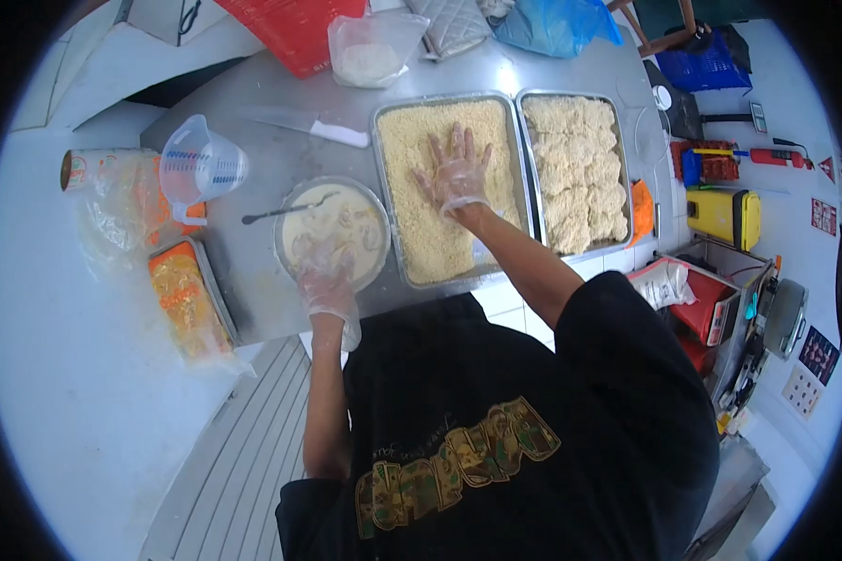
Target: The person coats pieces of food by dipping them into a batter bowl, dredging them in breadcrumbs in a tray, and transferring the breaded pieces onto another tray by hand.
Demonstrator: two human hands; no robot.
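My left hand [327, 280], in a clear plastic glove, dips its fingers into a round bowl [278, 237] of pale batter [309, 228]. Pieces of food show at the batter's surface, but whether my fingers grip one is hidden. A dark-handled utensil [270, 215] leans over the bowl's rim. My right hand [457, 172], gloved too, lies palm down with fingers spread on the breadcrumbs [421, 238] in a metal tray [386, 179]. Right of it, a second metal tray [531, 165] holds several crumb-coated pieces [575, 168] packed close together.
On the steel table [252, 301] lie a white-handled knife [338, 133], a measuring jug [207, 165], a bag of white powder [372, 59] and a blue plastic bag [558, 28]. A small tray with a food packet [188, 294] sits at the left edge. An orange item [642, 210] lies beside the coated pieces.
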